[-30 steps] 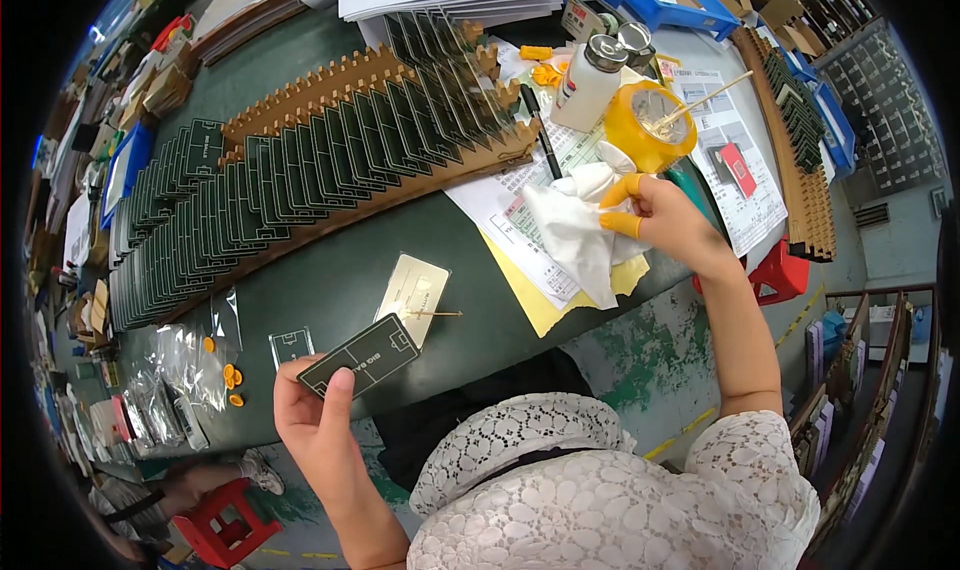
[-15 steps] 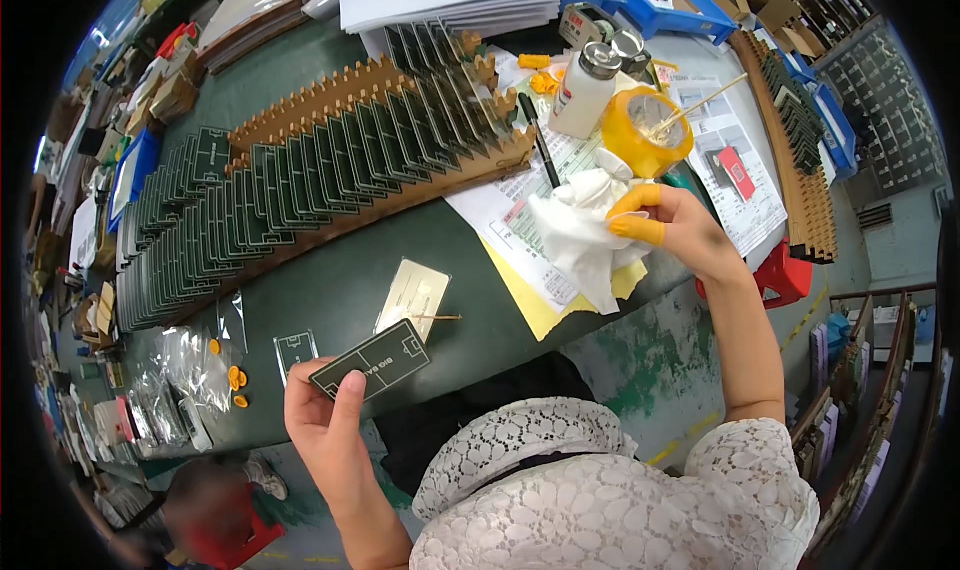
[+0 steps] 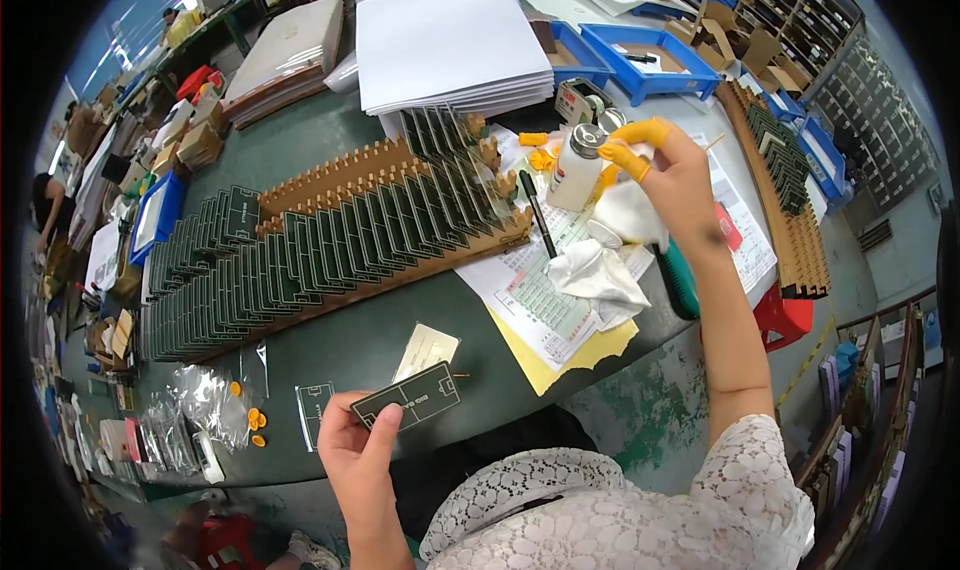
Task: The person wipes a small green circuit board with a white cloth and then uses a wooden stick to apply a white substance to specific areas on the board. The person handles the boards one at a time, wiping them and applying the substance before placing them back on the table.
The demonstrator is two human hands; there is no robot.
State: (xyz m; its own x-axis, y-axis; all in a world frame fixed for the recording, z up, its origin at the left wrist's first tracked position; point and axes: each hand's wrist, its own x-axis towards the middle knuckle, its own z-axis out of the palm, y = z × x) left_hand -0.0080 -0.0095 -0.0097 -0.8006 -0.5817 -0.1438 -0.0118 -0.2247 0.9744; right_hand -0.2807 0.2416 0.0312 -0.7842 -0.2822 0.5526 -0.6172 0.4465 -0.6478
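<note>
In my left hand (image 3: 362, 448) is a thin dark green card (image 3: 425, 394) with white lines, held between thumb and fingers. A pale card (image 3: 428, 348) lies just behind it, with a thin stick (image 3: 460, 375) beside it. Yellow covers sit on the thumb and forefinger of my right hand (image 3: 668, 175). Those two fingertips come together close to the metal top of a white bottle (image 3: 577, 170). White cloth (image 3: 632, 213) hangs under that hand; the grip on it is partly hidden. More crumpled white cloth (image 3: 604, 282) lies on the papers below.
A long wooden rack (image 3: 460, 250) holds rows of green cards upright. Around the bottle are a black pen (image 3: 538, 215), a green-handled tool (image 3: 677, 282) and printed papers (image 3: 530, 305). Blue trays (image 3: 640, 70) and stacked white sheets (image 3: 450, 45) stand behind. Clear bags (image 3: 205, 400) lie at left.
My right hand has risen from the crumpled cloth toward the bottle's top. The left hand keeps the green card, and the whole view has shifted.
</note>
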